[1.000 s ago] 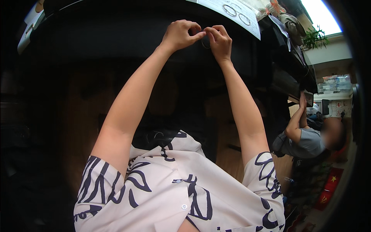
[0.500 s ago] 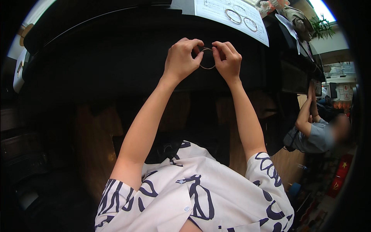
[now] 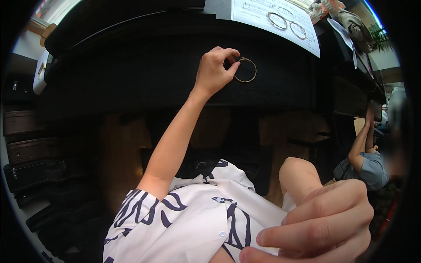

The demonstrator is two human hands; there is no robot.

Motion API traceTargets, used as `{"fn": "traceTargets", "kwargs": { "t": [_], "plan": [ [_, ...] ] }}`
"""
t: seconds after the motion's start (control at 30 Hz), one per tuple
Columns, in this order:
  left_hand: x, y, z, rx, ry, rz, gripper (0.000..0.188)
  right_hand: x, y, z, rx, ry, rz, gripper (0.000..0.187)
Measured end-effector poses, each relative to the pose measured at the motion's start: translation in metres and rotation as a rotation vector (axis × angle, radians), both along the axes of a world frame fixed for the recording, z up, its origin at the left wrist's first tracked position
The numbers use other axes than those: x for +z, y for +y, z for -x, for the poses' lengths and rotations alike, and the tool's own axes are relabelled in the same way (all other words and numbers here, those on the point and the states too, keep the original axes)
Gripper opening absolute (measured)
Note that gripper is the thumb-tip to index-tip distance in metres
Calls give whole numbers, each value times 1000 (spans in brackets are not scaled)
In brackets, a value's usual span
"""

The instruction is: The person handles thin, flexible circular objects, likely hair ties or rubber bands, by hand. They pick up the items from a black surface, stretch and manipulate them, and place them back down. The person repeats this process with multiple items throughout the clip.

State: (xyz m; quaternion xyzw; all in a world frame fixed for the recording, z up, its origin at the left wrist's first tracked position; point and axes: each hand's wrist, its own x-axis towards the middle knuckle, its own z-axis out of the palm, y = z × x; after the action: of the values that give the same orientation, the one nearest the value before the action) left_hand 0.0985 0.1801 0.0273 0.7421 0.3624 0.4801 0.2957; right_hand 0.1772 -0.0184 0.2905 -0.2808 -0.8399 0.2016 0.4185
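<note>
- Far left, around 9 o'clock: a stack of dark cases [image 3: 30,149] sits in shadow, and it's hard to say what's in them.
- The left hand [image 3: 217,70] is up near 12 o'clock, pinched shut on a thin metal ring [image 3: 244,69]. Thumb and forefinger hold the ring's left edge and the rest sticks out to the right, over the dark tabletop [image 3: 144,70].
- If you ask me, a light fingertip pinch is the way to go with something this thin. Keep the ring flat to the surface and don't squeeze hard enough to bend it or let it roll off the edge.
- At about 1 o'clock, a white sheet of paper [image 3: 263,13] lies on the tabletop with two more rings [image 3: 287,25] side by side on it, well apart from the held one.
- The right hand [image 3: 320,223] is huge at 5 o'clock, close to the camera. Fingers are curled loosely and I can't see anything in it, though its lower part is cut off by the frame, so I can't tell for sure.
- Far right, at 3 o'clock, another person [image 3: 368,162] is blurry and partly cut off.
- The paper's markings and the clutter at the top right are too small to make out.
</note>
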Motion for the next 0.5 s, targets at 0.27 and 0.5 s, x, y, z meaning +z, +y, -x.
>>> {"fn": "traceTargets", "kwargs": {
  "t": [0.27,0.5],
  "plan": [
    [3,5,15,47,30,-44,20,-4,-26,-9,-261,91,-63,12],
    [0,3,-4,-41,-67,-70,22,-27,-3,-34,137,114,-462,23]
  ]
}}
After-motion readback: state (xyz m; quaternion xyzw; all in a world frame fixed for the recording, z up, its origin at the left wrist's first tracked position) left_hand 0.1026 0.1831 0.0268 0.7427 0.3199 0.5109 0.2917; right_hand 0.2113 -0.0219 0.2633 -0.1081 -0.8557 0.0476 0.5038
